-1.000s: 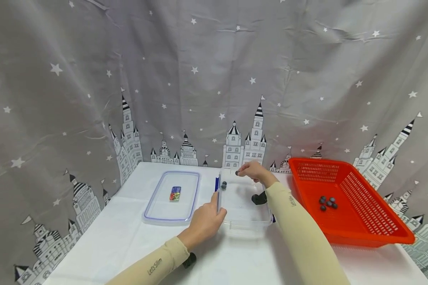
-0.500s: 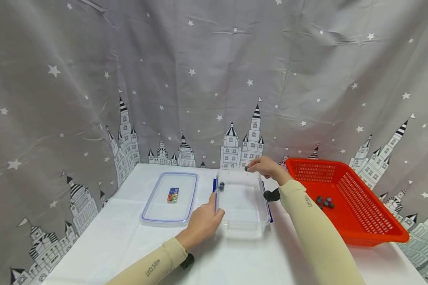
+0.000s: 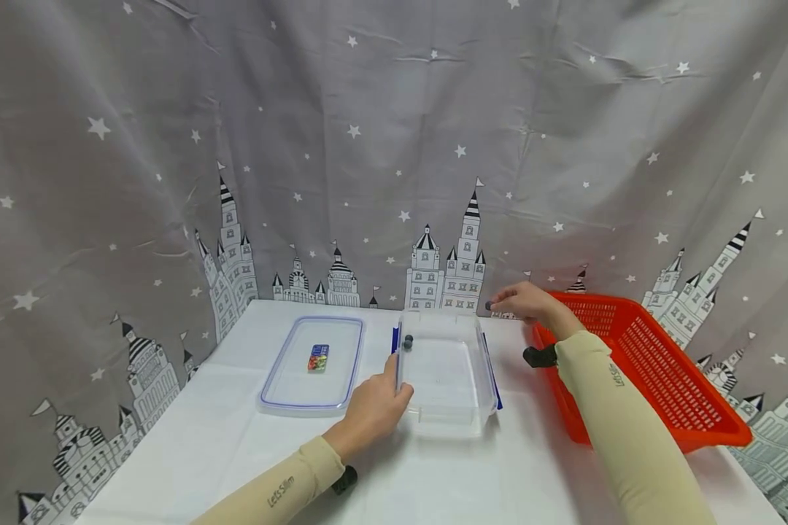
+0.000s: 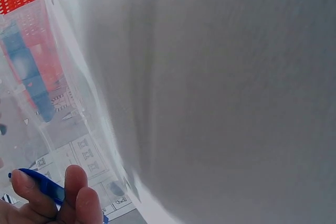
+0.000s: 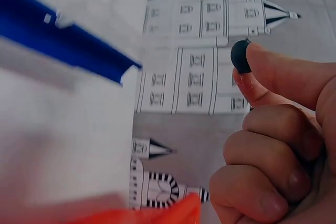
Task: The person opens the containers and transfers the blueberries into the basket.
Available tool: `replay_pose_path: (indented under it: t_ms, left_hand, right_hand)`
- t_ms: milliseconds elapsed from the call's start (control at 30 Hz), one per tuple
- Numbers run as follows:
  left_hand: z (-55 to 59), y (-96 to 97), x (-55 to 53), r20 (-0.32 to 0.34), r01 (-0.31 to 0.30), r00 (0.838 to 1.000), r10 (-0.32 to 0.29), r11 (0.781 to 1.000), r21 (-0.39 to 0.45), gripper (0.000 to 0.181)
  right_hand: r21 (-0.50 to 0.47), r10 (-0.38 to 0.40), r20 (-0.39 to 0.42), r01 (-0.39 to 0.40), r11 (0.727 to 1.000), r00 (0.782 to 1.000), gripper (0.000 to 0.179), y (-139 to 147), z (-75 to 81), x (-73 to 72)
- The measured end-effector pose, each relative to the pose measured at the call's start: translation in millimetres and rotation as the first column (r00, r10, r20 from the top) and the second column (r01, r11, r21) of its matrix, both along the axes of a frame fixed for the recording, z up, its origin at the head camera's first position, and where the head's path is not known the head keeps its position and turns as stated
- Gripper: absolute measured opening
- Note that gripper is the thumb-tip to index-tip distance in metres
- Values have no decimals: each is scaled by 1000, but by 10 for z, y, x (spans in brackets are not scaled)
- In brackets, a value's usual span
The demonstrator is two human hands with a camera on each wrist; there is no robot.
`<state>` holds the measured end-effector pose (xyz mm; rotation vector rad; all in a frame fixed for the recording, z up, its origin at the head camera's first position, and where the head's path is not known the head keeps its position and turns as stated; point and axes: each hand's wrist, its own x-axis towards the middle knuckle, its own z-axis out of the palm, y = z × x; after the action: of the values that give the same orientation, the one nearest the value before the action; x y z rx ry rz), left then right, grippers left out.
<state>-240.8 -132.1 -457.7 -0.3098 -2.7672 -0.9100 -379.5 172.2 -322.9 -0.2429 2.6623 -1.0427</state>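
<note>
My left hand (image 3: 373,408) grips the left side of a clear plastic food container (image 3: 449,421) with blue latch flaps. In the left wrist view its fingers (image 4: 76,184) curl by one blue flap (image 4: 44,186). Two dark blueberries (image 3: 408,341) lie inside, near the left wall. Between thumb and forefinger my right hand (image 3: 530,303) pinches another blueberry (image 5: 240,56). That hand is in the air right of the container, by the far left corner of a red plastic basket (image 3: 679,390). Its other fingers are curled in the right wrist view.
A clear lid (image 3: 279,386) with a blue seal and a colourful label (image 3: 318,359) lies left of the container on the white table (image 3: 223,423). My right forearm (image 3: 620,408) covers part of the basket. A grey curtain (image 3: 368,109) with printed castles hangs behind.
My right hand has moved right from above the container toward the basket, still pinching the blueberry. The blueberries in the basket are now hidden behind my right arm. My left hand stays put.
</note>
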Motion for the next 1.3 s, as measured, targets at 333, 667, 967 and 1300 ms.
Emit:
replay_pose_path:
  t_ms: [333,667,967,1300]
  left_hand:
    - [7,4,12,13,11,1000,-11,1000,12,72]
    - [10,2,-5,14,23,1000,-24,999,24,71]
    - [-3,-10,-2,30,18,999,-19,999,32,72]
    - [-10,-10,-6,31,8,999,-9,1000,25,72]
  right_hand:
    - [-6,-38,-34,38,999,999,45,410,6,125]
    - [19,-75,-49,76,997,996,49,734,16,242]
    - [-5,-111,-6,110,994,994,50,1017,-137,256]
    - [-14,-149,56,150,989,987,42,1288,-437,253]
